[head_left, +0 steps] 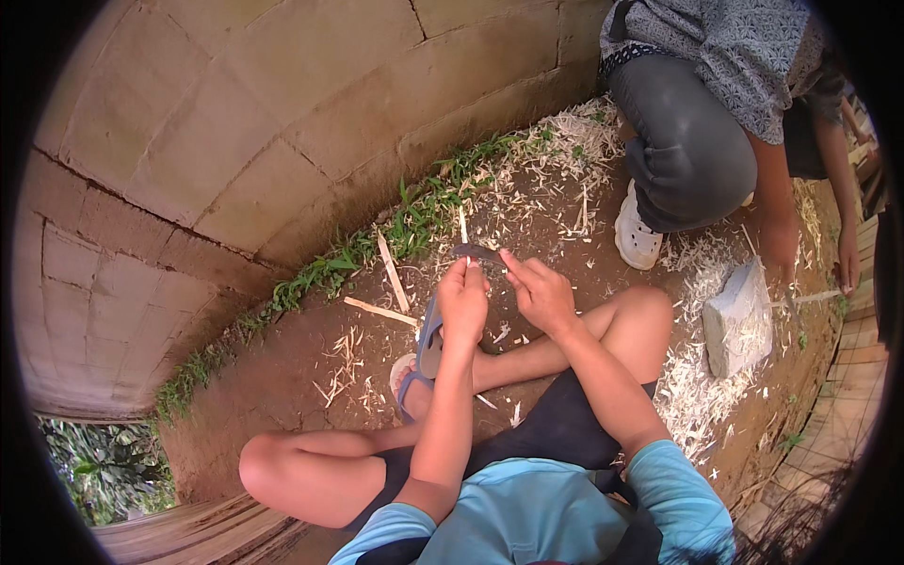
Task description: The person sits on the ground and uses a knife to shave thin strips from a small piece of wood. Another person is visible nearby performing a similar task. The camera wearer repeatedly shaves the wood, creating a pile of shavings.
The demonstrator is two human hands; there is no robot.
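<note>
Block wall (188, 141) far L, strip of grass (377, 245) at its foot, dirt ground (311, 367) w/ loose wood splints (391, 273). I sit cross-legged, blue sandal (428, 344) under my hands. My left hand (463, 303) is closed round the lower end of a thin pale sliver (462, 229); it stands near upright out of the fist, long axis pointing away from me. Dark curved blade (478, 251) lies crosswise just above the L knuckles, running L–R. My right hand (539, 294) pinches the blade's R end, fingers narrow. Both hands nearly touching; L nearer the sliver. Further R: shavings (692, 386), grey stone block (739, 315), another person crouching, their hand (780, 247) near the ground.
</note>
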